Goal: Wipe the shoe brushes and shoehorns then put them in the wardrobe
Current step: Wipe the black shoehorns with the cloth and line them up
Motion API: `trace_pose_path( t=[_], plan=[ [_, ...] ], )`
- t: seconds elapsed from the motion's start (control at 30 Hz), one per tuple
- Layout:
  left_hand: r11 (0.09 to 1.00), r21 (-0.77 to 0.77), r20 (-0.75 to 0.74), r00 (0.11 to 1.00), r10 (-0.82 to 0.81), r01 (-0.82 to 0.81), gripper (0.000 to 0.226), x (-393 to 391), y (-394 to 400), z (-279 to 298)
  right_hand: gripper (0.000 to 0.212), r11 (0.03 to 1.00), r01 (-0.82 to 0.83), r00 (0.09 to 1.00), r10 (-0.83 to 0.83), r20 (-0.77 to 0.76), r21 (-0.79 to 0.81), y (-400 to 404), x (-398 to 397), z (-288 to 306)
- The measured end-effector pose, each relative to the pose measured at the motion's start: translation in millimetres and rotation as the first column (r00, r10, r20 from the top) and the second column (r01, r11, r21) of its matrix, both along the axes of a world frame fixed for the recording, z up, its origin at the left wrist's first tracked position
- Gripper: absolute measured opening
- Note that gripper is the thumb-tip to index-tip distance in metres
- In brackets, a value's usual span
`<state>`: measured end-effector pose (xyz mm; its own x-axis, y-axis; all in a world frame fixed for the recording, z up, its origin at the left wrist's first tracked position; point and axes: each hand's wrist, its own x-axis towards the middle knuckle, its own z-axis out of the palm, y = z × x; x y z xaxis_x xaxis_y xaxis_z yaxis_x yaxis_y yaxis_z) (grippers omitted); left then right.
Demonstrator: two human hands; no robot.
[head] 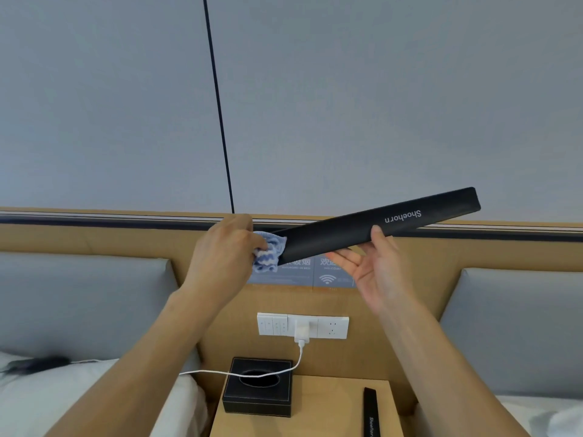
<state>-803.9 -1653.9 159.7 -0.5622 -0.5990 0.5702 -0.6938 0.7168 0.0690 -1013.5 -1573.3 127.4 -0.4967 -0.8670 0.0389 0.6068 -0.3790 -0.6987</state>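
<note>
While the left hand (220, 257) pinches a blue cloth (268, 255) at its low end, I see the black shoehorn (378, 227) raised above the desk (331, 405) | right hand (375, 272) grip: thumb and loose fingers clasping mid-length | judged light, rigid, slick; hold near middle.

Grey panelled wall (347, 89) fills the upper frame, split by a thin dark vertical seam (217, 105) left of centre. Below it, a tan wooden headboard panel (94, 238) with a dark strip along its top. Grey padded cushions lower left (79, 304) and lower right (520, 326). White switch-and-socket plate (331, 326) centre, charger plugged in. Wooden worktop (328, 405) at bottom centre between two white-sheeted beds.
</note>
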Motion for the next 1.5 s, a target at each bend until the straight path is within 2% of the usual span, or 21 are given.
trace_pose_path(
  t=[0.1, 0.27, 0.43, 0.6, 0.7, 0.8, 0.9, 1.0, 1.13, 1.3, 1.43, 1.5],
  plan=[
    [0.998, -0.01, -0.024, 0.998, -0.062, 0.062, 0.019, -11, 9, 1, 0.027, 0.999, -0.008, 0.999, 0.009, -0.041, 0.044, -1, 12, -1],
    [0.992, -0.03, -0.038, 0.992, -0.124, 0.123, 0.012, -28, 14, 2, 0.025, 0.994, -0.02, 0.978, 0.041, -0.206, 0.107, -2, 28, 0],
    [0.984, 0.017, -0.099, 0.98, -0.173, 0.175, 0.018, -33, 19, 3, 0.031, 0.981, -0.124, 0.893, 0.175, -0.416, 0.148, 5, 29, 4],
    [0.963, 0.132, -0.259, 0.946, -0.195, 0.235, 0.018, -34, 19, 5, 0.028, 0.955, -0.252, 0.832, 0.297, -0.468, 0.158, 13, 25, 2],
    [0.931, 0.221, -0.273, 0.935, -0.227, 0.291, 0.02, -31, 17, 5, 0.026, 0.955, -0.25, 0.797, 0.296, -0.526, 0.159, 17, 19, 0],
    [0.847, 0.365, -0.206, 0.921, -0.331, 0.386, 0.032, -24, 13, 4, 0.024, 0.961, -0.211, 0.783, 0.275, -0.558, 0.177, 20, 14, -2],
    [0.722, 0.524, -0.143, 0.882, -0.448, 0.452, 0.061, -14, 9, 0, 0.032, 0.96, -0.184, 0.79, 0.272, -0.549, 0.21, 23, 8, -2],
    [0.731, 0.49, -0.174, 0.875, -0.451, 0.474, 0.072, -16, 11, -11, 0.036, 0.953, -0.186, 0.801, 0.288, -0.524, 0.24, 23, 5, -4],
    [0.79, 0.397, -0.26, 0.882, -0.392, 0.468, 0.056, -20, 16, -20, 0.041, 0.942, -0.213, 0.805, 0.319, -0.5, 0.259, 22, 5, -6],
    [0.729, 0.42, -0.42, 0.827, -0.372, 0.541, 0.044, -21, 18, -23, 0.042, 0.927, -0.243, 0.814, 0.356, -0.46, 0.286, 22, 4, -7],
    [0.713, 0.445, -0.474, 0.818, -0.325, 0.541, 0.031, -24, 19, -27, 0.039, 0.916, -0.289, 0.817, 0.387, -0.426, 0.279, 24, 4, -9],
    [0.718, 0.447, -0.477, 0.821, -0.314, 0.534, 0.026, -24, 19, -30, 0.046, 0.929, -0.236, 0.824, 0.347, -0.447, 0.285, 24, 6, -8]
  ],
)
